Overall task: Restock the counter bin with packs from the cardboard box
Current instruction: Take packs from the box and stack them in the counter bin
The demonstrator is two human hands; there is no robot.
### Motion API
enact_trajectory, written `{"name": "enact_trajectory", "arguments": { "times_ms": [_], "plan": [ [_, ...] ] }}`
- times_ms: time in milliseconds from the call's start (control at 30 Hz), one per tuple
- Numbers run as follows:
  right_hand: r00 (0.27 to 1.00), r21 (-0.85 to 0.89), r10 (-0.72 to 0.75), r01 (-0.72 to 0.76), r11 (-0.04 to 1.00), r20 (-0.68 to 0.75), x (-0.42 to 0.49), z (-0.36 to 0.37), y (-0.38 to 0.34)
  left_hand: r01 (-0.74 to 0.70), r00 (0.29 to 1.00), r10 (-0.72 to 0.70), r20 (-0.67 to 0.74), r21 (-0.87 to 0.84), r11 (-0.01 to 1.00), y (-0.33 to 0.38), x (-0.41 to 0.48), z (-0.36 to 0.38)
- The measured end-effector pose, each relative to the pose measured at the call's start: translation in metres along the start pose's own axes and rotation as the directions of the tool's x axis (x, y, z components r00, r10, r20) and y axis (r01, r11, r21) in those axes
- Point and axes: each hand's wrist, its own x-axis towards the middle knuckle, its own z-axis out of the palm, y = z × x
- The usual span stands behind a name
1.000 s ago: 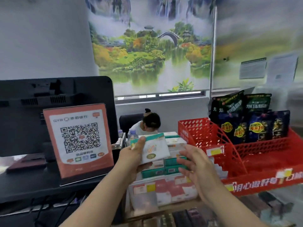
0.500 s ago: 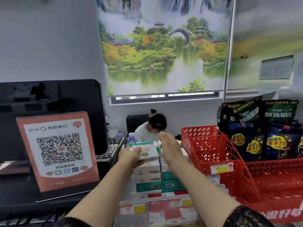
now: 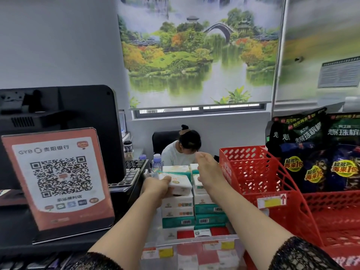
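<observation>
Here, the left hand (image 3: 157,187) grips a white pack (image 3: 182,185), thumb on its top face and fingers curled beneath. It holds the pack tilted just above the left column of stacked packs (image 3: 178,212). At the pack's three o'clock the right hand (image 3: 209,172) reaches forward over the right column, fingers straight and together, holding nothing. Whether it touches the top pack there cannot be told.

The white and green stacked packs stand in two columns inside a clear bin (image 3: 194,243) whose front wall carries yellow labels. Just beside the bin at three o'clock is a red plastic basket rack (image 3: 263,172), with dark snack bags (image 3: 311,152) upright at its two o'clock.

At the bin's nine o'clock an orange QR-code sign (image 3: 58,178) leans on a dark table (image 3: 17,236) in front of a black monitor (image 3: 81,114). A keyboard (image 3: 128,177) lies at ten o'clock.

Beyond the stacks at twelve o'clock are a water bottle (image 3: 157,165) and a seated person (image 3: 175,152) with head bowed. Above them hangs a roller blind (image 3: 200,55) printed with a lake and a bridge.
</observation>
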Motion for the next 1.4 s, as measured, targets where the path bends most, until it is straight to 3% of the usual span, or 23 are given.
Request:
{"name": "enact_trajectory", "arguments": {
  "times_ms": [433, 700, 867, 1233, 1400],
  "plan": [
    [0.998, -0.030, 0.029, -0.027, 0.999, 0.054, -0.002, 0.003, 0.003, -0.070, 0.982, 0.129, -0.136, 0.376, 0.924, -0.002, -0.012, 0.002],
    [0.998, -0.016, 0.030, -0.029, 0.999, 0.060, 0.001, -0.003, 0.007, -0.030, 0.984, 0.099, -0.149, 0.409, 0.912, -0.021, 0.025, 0.005],
    [0.998, -0.024, 0.052, -0.051, 0.998, 0.046, 0.003, -0.003, 0.011, -0.009, 0.997, 0.034, -0.066, 0.342, 0.939, 0.002, -0.024, 0.004],
    [0.996, -0.037, 0.083, -0.081, 0.996, 0.040, 0.001, 0.003, 0.015, -0.050, 0.993, 0.092, -0.076, 0.432, 0.901, 0.016, -0.030, -0.006],
    [0.996, -0.005, 0.090, -0.090, 0.996, -0.008, -0.017, 0.019, 0.007, -0.175, 0.981, 0.192, 0.003, 0.422, 0.889, 0.034, -0.066, -0.031]
  ]
}}
